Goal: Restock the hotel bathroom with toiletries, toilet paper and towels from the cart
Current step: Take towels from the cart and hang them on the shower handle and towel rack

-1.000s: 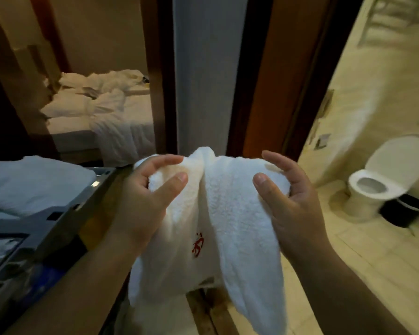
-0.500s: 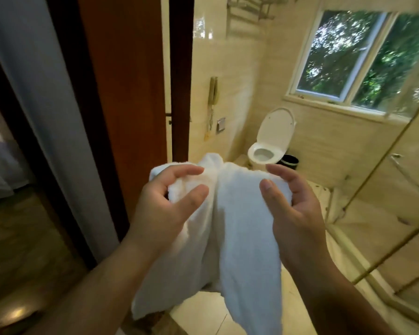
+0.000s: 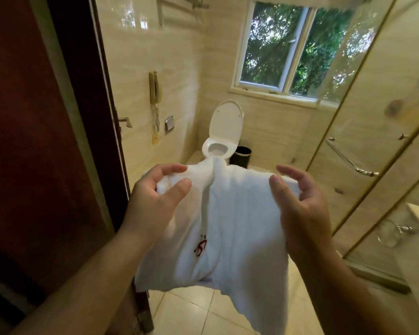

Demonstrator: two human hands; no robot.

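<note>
Swung off the cart into the bathroom | white towel (image 3: 230, 228) pinched between left hand (image 3: 155, 201) and right hand (image 3: 302, 209), draped below | toilet (image 3: 221, 139) ahead beyond hands | hanging spot probably next

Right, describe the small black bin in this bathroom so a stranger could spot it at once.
Start at the window on the far wall and drop down to the white toilet with its lid up. The bin stands on the floor, close against the toilet's right side, below the sill. It is the only dark, round thing there, black with a pale band around its rim.
</note>
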